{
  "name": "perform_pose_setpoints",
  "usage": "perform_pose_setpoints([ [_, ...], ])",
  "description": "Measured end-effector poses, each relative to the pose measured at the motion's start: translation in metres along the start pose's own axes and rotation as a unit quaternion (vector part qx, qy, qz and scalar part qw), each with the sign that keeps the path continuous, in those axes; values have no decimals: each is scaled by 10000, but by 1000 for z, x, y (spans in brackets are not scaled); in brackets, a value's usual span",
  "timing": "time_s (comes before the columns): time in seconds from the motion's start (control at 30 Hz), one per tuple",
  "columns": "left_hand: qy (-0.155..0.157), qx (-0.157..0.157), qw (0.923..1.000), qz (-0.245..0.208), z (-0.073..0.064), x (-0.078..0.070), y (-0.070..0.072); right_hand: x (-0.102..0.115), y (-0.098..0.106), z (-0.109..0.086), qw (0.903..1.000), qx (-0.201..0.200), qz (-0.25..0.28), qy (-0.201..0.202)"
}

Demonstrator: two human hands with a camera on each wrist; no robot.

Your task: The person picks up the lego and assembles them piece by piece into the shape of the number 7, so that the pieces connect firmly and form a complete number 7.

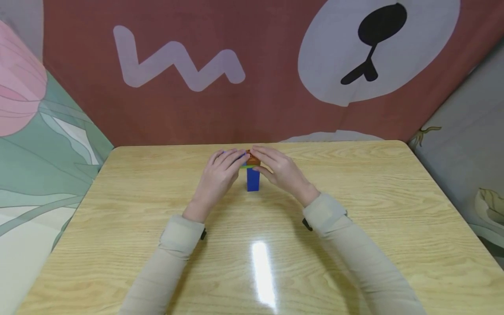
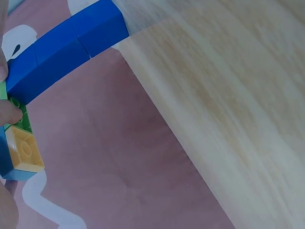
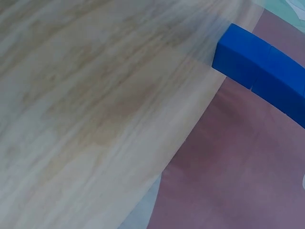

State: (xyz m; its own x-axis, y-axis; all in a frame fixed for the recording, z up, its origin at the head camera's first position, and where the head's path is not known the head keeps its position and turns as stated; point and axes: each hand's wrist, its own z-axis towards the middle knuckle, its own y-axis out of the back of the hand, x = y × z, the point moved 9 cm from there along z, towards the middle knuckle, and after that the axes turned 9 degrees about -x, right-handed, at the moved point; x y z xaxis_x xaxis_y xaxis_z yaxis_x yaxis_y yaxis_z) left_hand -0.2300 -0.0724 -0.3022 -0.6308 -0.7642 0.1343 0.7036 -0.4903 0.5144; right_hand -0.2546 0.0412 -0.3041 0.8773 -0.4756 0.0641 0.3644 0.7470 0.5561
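Observation:
A column of stacked blue toy building bricks (image 1: pixel 253 180) stands on the table, with a thin green plate (image 1: pixel 245 166) across its top. An orange-brown brick (image 1: pixel 253 161) sits above the plate. My left hand (image 1: pixel 218 175) grips the structure's left end, one fingertip against the plate's underside. A yellow brick (image 2: pixel 27 149) hangs under that end beside a lighter blue brick (image 2: pixel 5 155). From the other side, my right hand (image 1: pixel 282 171) pinches the orange-brown brick and plate, fingers on top, thumb lower. The right hand's fingers lie outside the right wrist view, where the blue column shows.
The light wooden table (image 1: pixel 118 227) extends around the bricks, its far edge just behind them. A reddish cloth (image 1: pixel 267 100) with a cartoon print hangs past that edge. Bands with small black parts show below both cuffs.

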Motion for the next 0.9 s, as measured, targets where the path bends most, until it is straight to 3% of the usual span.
perform_pose_setpoints([
  [0.3,115,172,9998,-81,1,1,-2,-1,-1,-2,9996,-150,124,-213],
  [0.43,109,260,9996,-69,1,1,-2,-8,-3,-4,9946,-144,604,-830],
  [0.63,159,529,9984,-133,2,1,-2,-29,-8,-5,9553,127,1659,-2445],
  [0.8,178,809,9964,-172,2,1,-3,-39,-15,-6,9258,775,1937,-3153],
  [0.9,397,945,9933,-538,2,3,-3,-43,-19,-9,9075,1070,2063,-3499],
])
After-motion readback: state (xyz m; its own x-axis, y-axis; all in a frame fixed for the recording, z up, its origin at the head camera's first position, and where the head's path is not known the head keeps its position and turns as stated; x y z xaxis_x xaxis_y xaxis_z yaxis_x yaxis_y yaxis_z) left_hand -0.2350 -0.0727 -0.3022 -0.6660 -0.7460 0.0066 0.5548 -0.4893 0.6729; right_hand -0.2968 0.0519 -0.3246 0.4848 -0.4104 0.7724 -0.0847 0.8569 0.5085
